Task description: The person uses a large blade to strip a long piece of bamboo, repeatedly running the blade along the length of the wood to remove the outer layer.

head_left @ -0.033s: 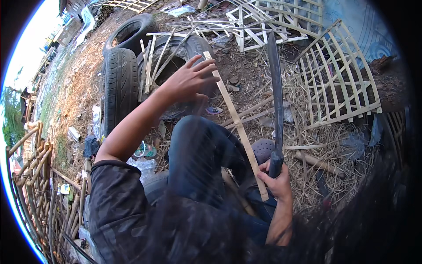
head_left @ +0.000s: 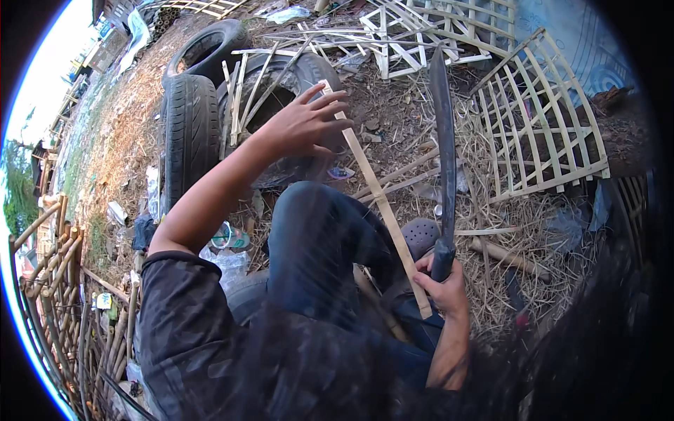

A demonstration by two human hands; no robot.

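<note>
A long pale bamboo strip slants across my front, its lower end by my right hand. That hand is closed round the dark handle of a machete, whose long blade points up and away. Thumb and fingers of the same hand also pinch the strip's lower part. My left hand is open at the strip's upper end, fingers spread over it. Whether the fingertips touch it, I cannot tell. My bent knee in dark jeans lies just left of the strip.
Old tyres stand ahead to the left, with thin strips leaning on one. Woven bamboo lattice panels lie at far right and far centre. A cut bamboo piece rests on straw at right. A stick fence is at left.
The machete blade has shifted very slightly right, and the strip's upper end slightly left. My left hand stays spread at the strip's upper end.
</note>
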